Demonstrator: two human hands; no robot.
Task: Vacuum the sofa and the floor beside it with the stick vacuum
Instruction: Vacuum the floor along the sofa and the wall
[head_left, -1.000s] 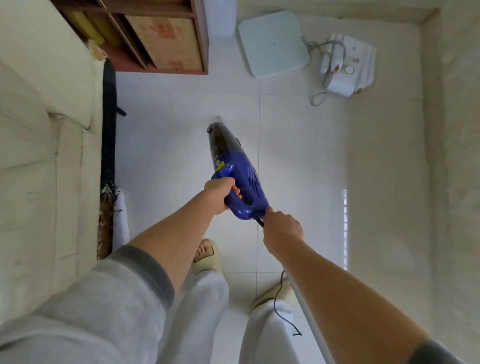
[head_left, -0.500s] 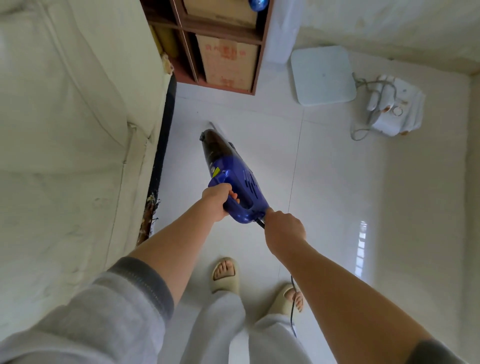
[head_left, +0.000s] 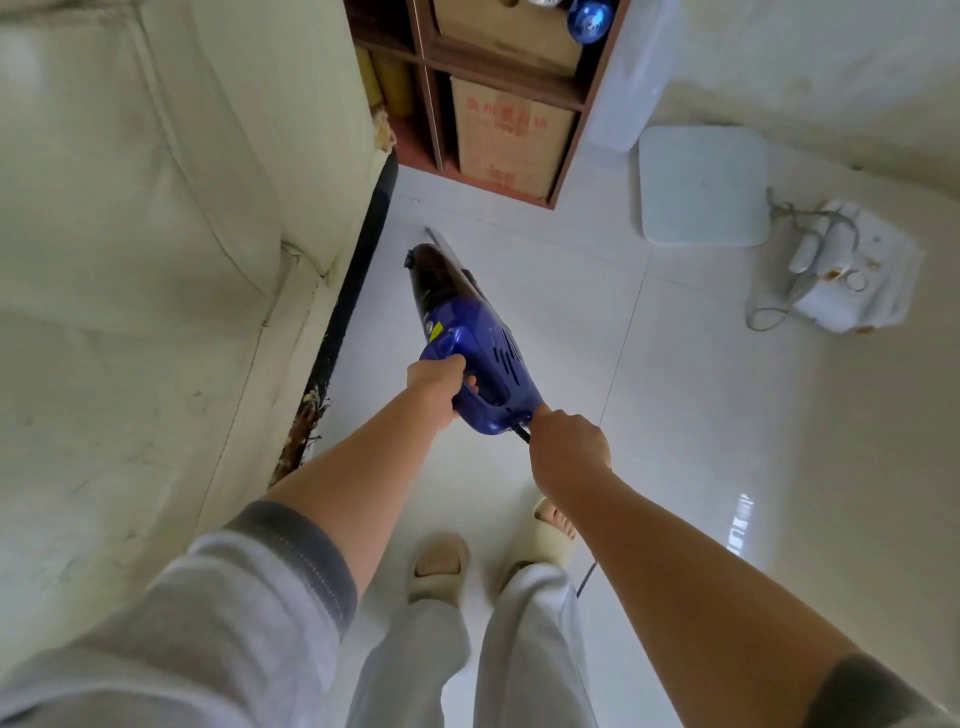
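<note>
**Blue vacuum held over pale tiles beside the sofa**

The floor is glossy white tile (head_left: 701, 415) with thin grout lines and a bright window reflection at the right. Along the left runs a cream, creased leather-look sofa (head_left: 130, 260), its dark base strip frayed near the person's feet. At the top stands a brown wooden shelf unit (head_left: 566, 98) holding a printed cardboard box (head_left: 506, 137) and a shiny blue ball (head_left: 587, 21). Near the far wall, a pale square flat scale (head_left: 701, 187) lies on the tile, and just right of it sits a white appliance wrapped with a grey cord (head_left: 841, 270).

The blue stick vacuum with a dark dust cup (head_left: 467, 332) is over the tile just beside the sofa base, pointing away from the person. The left hand (head_left: 436, 389) is wrapped round its handle. The right hand (head_left: 569, 447) is closed on the black power cord (head_left: 522, 432) where it leaves the vacuum's rear. Two beige slippers (head_left: 441, 566) stand on the tile below.
</note>
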